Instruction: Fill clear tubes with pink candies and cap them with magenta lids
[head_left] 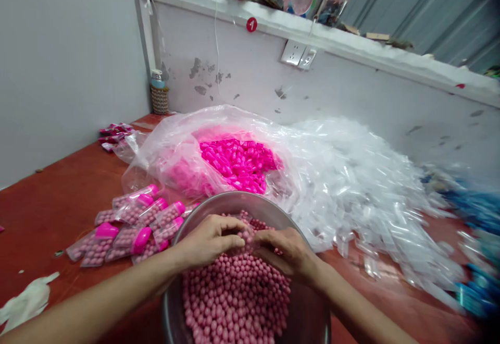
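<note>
A metal bowl (308, 302) of round pink beads (234, 292) stands in front of me. Over it, my left hand (213, 240) is closed, thumb and fingers around a small clear container of pink beads (246, 235). My right hand (287, 253) is curled against the other side of that container, and its fingertips are partly hidden. To the left of the bowl lies a pile of filled clear bottles (133, 211) with bright pink caps. Behind the bowl, an open plastic bag (164, 146) holds many loose pink caps (238, 164).
A large heap of clear plastic bottles (351, 177) spreads to the right on the red tabletop (50, 198). Blue packets (480, 286) lie at the far right, a white cloth (29, 302) at the left. A woven cup (159, 99) stands by the wall, below a cluttered shelf (273, 15).
</note>
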`<state>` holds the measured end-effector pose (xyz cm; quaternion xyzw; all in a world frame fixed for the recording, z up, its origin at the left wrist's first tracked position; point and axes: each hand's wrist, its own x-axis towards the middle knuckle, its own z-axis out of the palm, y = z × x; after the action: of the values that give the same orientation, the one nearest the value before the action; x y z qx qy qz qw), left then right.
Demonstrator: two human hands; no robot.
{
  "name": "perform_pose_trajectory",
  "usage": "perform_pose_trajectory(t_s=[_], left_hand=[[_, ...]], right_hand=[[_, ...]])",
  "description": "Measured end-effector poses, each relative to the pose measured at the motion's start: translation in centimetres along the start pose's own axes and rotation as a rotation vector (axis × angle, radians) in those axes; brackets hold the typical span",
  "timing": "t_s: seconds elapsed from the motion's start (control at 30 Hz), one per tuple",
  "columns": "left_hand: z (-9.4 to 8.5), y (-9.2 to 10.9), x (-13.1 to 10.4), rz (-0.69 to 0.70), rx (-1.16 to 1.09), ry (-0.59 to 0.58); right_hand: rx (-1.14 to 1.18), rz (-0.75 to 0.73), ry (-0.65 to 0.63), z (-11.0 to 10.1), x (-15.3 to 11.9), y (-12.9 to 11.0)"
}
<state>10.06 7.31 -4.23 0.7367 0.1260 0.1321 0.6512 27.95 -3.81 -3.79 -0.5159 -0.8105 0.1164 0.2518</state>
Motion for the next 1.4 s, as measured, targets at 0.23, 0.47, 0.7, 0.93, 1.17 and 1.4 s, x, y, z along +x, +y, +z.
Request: perform_pose_trajectory(t_s=[0.23, 0.47, 0.7, 0.93, 1.17, 1.4], left_hand=[[0.0, 0.6, 0.0, 0.000, 0.150, -0.001], [0.0, 0.2, 0.5, -0.058, -0.061, 0.149], [-0.4, -0.2, 1.0, -0.114, -0.388, 0.260], [-0.5, -0.3, 1.0, -0.242, -0.619, 0.328], [-0.5, -0.4, 0.8, -0.147, -0.507, 0.281], [-0.2, -0.2, 0.7, 0.037, 0.014, 0.255]], right_hand=[[-0.079, -0.139, -0.040, 0.3, 0.6, -0.5], [0.188, 0.175, 0.055, -3.7, 2.1, 4.1], [-0.327, 0.338, -0.023, -2.6, 8.6, 17.3], [-0.286, 0.314, -0.034, -1.6, 9.2, 20.3], [0.052, 0.344, 0.176, -3.8, 5.5, 12.4], [0.111, 0.074, -0.208, -5.0, 3.8, 0.8]])
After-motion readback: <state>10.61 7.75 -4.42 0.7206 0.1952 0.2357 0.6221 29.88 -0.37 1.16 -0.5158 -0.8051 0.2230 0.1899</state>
